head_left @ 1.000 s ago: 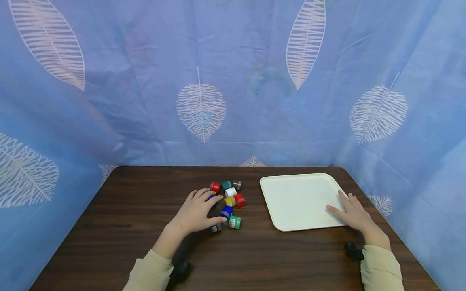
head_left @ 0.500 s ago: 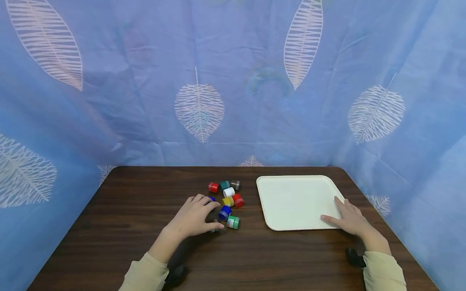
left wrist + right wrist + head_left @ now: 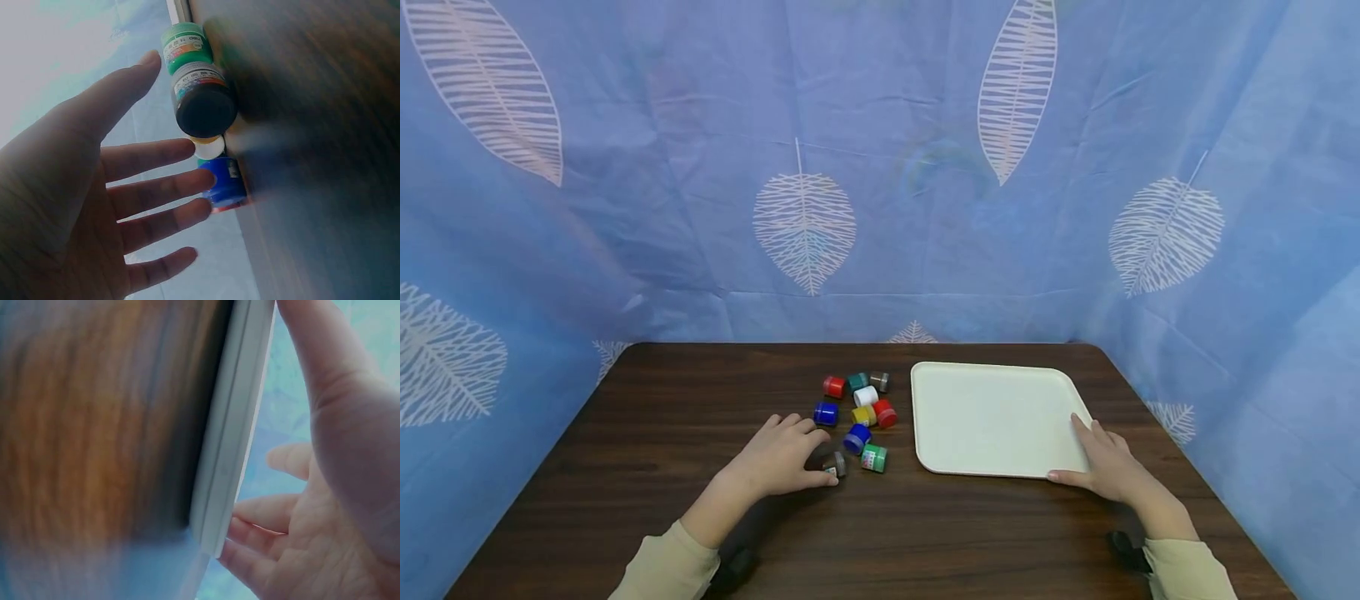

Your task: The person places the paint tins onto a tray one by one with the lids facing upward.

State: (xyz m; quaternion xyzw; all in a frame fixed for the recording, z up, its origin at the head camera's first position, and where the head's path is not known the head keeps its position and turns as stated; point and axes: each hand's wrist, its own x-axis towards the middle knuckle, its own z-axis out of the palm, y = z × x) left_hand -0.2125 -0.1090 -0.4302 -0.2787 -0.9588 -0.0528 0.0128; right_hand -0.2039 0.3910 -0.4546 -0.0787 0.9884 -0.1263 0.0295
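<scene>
My left hand (image 3: 778,458) hovers beside a dark-capped paint jar (image 3: 835,464), its fingers spread and nothing in its grasp. In the left wrist view that dark jar (image 3: 205,103) lies between thumb and forefinger, with a green jar (image 3: 187,47) behind it. Just beyond the hand are a blue jar (image 3: 826,413), a second blue jar (image 3: 857,438) and a green-labelled jar. On the right, my right hand (image 3: 1108,467) touches the near right corner of a white tray (image 3: 992,417). Its fingers lie along the tray's side (image 3: 231,437), extended rather than curled.
Farther back in the cluster are a red jar (image 3: 833,386), a teal jar (image 3: 857,381), a brown jar (image 3: 879,381), a white jar (image 3: 866,396), a yellow jar (image 3: 864,415) and another red jar (image 3: 884,413). A leaf-patterned blue curtain (image 3: 700,208) surrounds the dark wooden table (image 3: 925,533).
The tray has slid left toward the jars and turned slightly, with my right hand at its edge. My left hand has drawn back left and nearer, uncovering the blue jar and the dark jar.
</scene>
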